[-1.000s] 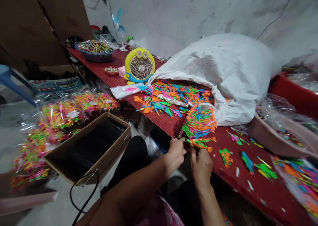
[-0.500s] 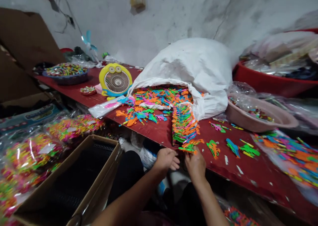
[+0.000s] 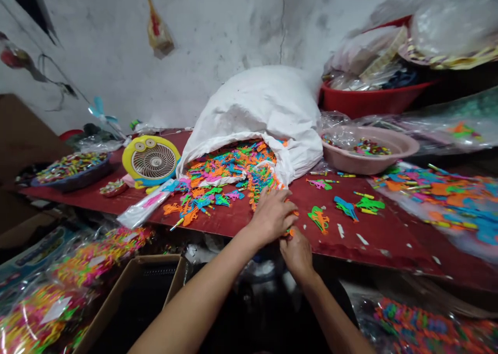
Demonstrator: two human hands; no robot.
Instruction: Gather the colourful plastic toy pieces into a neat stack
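Small plastic toy guns in orange, green, blue and pink form a packed row (image 3: 261,182) running from the white sack's mouth toward the table's front edge. My left hand (image 3: 273,214) lies across the near end of this row, its fingers bent over the toys and hiding most of that end. Just below it, at the table edge, my right hand (image 3: 298,250) is closed with an orange bit showing at its fingertips. Loose toy guns (image 3: 212,198) lie left of the row, and an orange and green one (image 3: 319,219) lies to the right.
The white sack (image 3: 264,100) spills more toys onto the red table (image 3: 241,222). A yellow fan (image 3: 151,162) and a purple basin (image 3: 73,175) stand left; a pink basin (image 3: 369,159) and red tub (image 3: 373,100) stand right. An open carton (image 3: 177,281) sits below left.
My left hand has moved up and right from beside the table edge onto the row of toys. My right hand stays at the row's near end. The view has turned right.
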